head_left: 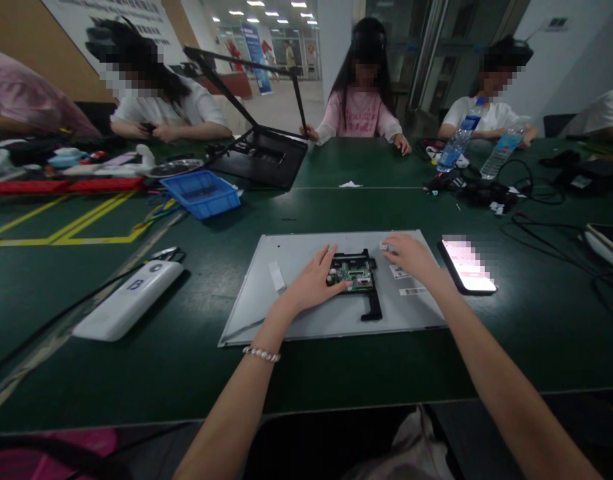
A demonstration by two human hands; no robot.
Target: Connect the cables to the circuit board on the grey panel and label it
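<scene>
Head cam: green flat PCB [359, 275] + blk plastic bracket [373, 308] already on grey rect. panel [256, 270], fixing unclear; L hand [313, 283] spread, touching PCB; R hand [411, 259] half-curled, can't tell grip.

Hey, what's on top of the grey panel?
The panel bears a black bracket with a green circuit board, a white strip and white labels. Your left hand covers part of the board; what's beneath your right hand is hidden.

"Where's the light?"
"Ceiling lamps [299, 5] at the back; the table [356, 380] is dim, the phone screen [461, 267] glaring."
"Sharpness?"
"Soft; edges stretch, and the far background seems blurred."
</scene>
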